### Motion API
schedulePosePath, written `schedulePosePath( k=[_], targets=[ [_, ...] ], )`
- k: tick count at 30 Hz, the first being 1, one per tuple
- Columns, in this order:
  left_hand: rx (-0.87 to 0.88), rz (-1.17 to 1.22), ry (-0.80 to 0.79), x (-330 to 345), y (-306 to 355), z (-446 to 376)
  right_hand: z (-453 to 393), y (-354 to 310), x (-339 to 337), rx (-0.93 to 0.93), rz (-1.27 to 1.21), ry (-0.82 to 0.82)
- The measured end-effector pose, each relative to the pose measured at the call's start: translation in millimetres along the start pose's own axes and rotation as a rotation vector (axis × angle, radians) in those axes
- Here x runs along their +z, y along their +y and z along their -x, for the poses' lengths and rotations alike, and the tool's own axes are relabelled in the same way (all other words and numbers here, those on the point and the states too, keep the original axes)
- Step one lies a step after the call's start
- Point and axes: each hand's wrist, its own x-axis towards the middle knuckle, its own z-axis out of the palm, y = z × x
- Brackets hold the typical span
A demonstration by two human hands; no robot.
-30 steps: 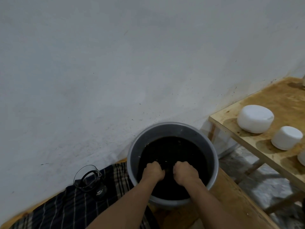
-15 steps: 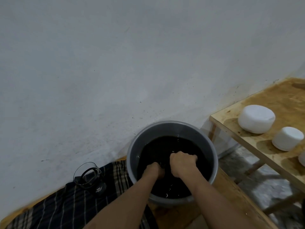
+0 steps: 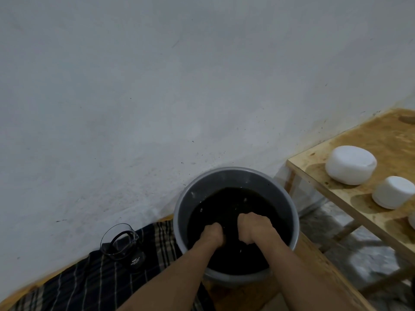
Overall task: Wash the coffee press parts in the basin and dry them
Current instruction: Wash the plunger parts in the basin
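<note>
A grey round basin full of dark water stands against the wall. Both my hands are dipped in it, close together. My left hand is curled, its fingers under the water. My right hand is curled too, knuckles up above the surface. Whatever they hold is hidden in the dark water. The glass coffee press beaker with its black handle stands upright on a dark checked cloth, left of the basin.
The basin and cloth rest on a wooden bench. To the right stands a separate wooden table with two white upturned bowls. Between bench and table is a gap down to a grey floor.
My right hand, raised half a second ago, has dropped back toward the water and moved slightly right. The left hand stays submerged. The beaker has not moved.
</note>
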Motion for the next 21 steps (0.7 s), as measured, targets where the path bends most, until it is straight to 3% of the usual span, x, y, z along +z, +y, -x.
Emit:
schedulePosePath(
  k=[6,13,18,21],
  targets=[
    [0.229,0.393,0.303,-13,0,6,-13,6,30,-0.021,-0.43,-0.025],
    [0.634,0.325,0.702,-46,2,22,-14,-14,26,-0.011,-0.676,0.358],
    [0.728,0.262,0.786,-64,-3,29,-9,-27,15,-0.052,-0.664,0.537],
    [0.644,0.308,0.746,-65,-3,34,0,-30,1,-0.047,-0.579,0.459]
  ],
)
